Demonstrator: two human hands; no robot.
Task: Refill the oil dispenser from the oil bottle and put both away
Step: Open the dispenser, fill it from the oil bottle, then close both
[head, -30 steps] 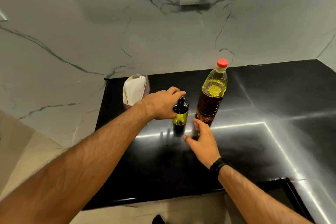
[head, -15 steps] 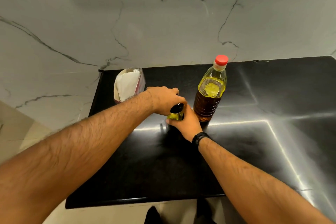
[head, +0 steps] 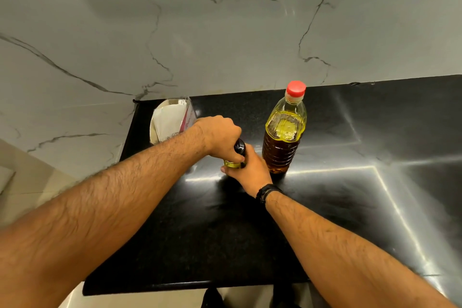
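Back left corner of the desk (head: 325, 207) has an open carton (head: 172, 120) with white paper stuff folded inside, not part of this. Just right of it my left hand (head: 220, 136) comes down from above, fingers curled around the black top (head: 240, 146) of the oil dispenser (head: 233, 164), while my right hand (head: 250, 170) wraps the body from the near side, so both hands are clamped on it. The dispenser stands upright, long axis vertical, and only a sliver of yellowish glass shows, so I can't tell how much oil is in it. I'd guess the top needs twisting off next. Just right of my hands the oil bottle (head: 283, 137) stands upright, red cap (head: 296, 88) on, mostly full, closest to my right hand.
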